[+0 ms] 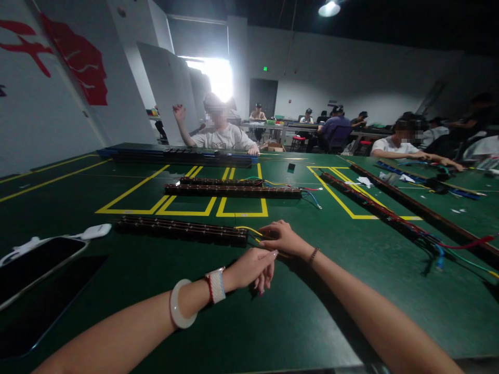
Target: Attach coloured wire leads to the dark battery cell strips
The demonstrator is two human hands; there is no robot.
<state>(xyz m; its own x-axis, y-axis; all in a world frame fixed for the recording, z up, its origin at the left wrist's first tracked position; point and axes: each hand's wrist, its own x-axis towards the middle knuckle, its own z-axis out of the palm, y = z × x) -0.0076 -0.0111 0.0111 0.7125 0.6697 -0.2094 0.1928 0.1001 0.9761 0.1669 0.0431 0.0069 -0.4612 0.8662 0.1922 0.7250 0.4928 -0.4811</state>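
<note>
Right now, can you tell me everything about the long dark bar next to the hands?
The bar is long, thin and dark, with rows of small reddish-brown parts along it. It lies flat on the green table, just below the yellow floor-style lines. Yellow wires come out of its right end. The right hand rests at that end on the wires; the left hand hangs just before it, apart.

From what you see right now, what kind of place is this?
Probably an assembly workshop or training hall. Long green tables carry yellow taped work zones and long dark terminal strips with coloured wires. Other people sit working at similar tables.
</note>
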